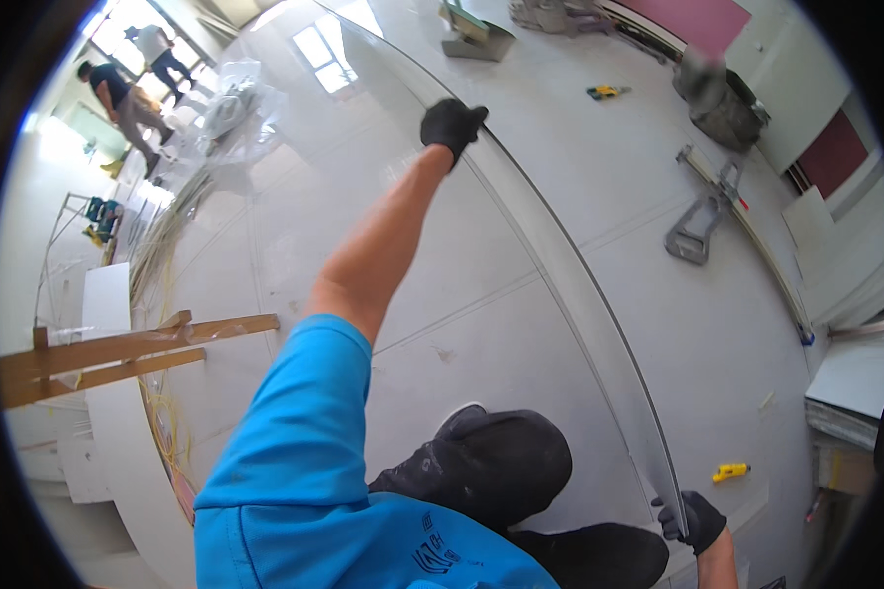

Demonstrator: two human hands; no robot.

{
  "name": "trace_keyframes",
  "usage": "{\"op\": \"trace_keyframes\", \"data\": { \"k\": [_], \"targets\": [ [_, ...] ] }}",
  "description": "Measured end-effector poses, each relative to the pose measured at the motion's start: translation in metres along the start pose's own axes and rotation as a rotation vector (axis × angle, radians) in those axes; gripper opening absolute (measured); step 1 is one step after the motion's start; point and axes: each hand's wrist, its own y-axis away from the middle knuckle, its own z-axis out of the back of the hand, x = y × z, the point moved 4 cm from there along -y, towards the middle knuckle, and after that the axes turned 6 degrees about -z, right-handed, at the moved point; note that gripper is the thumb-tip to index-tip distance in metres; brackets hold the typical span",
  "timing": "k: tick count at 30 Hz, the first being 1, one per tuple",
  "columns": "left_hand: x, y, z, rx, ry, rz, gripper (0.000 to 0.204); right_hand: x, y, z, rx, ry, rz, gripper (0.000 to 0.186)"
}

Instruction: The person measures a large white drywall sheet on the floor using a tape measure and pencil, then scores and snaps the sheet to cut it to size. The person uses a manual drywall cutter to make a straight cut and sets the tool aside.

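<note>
- Left hand, black-gloved, is in the upper centre of the frame, with its fingers closed over the edge of the pane.
- The left arm is bare and stretches up from a blue sleeve at lower left.
- Right hand, also black-gloved, is at lower right, with its fingers wrapped round the pane's lower end.
- The pane is a large clear sheet, held tilted over the pale floor. Its edge runs in a long curve from the top centre down to lower right, between the two hands.
- A black cap shows at the bottom centre, just beside the blue shirt.
- A wooden trestle stands at the left edge.
- A small yellow tool lies on the floor near the right hand.
- A second yellow tool lies at upper right.
- Two people stand far off at upper left.
</note>
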Motion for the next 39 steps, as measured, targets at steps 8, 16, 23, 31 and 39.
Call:
{"op": "trace_keyframes", "data": {
  "k": [8, 16, 23, 31, 39],
  "targets": [
    [0.004, -0.043, 0.003, 0.186, -0.061, 0.117, 0.043, 0.025, -0.008, -0.006, 0.061, -0.274, -0.011, 0.026],
    [0.014, -0.028, -0.039, -0.008, 0.477, 0.228, 0.042, 0.032, 0.006, -0.021, -0.191, -0.240, 0.065, 0.023],
    [0.010, -0.014, -0.028, -0.278, -0.010, -0.157, 0.069, 0.036, 0.005, -0.025, -0.282, -0.162, 0.110, 0.029],
    [-0.063, 0.023, -0.007, -0.097, 0.162, -0.624, 0.021, 0.030, -0.006, -0.010, -0.323, -0.176, 0.072, 0.030],
    [-0.045, 0.019, -0.023, 0.093, 0.084, -0.569, 0.027, 0.039, -0.025, 0.014, -0.366, -0.171, 0.097, 0.031]
  ]
}}
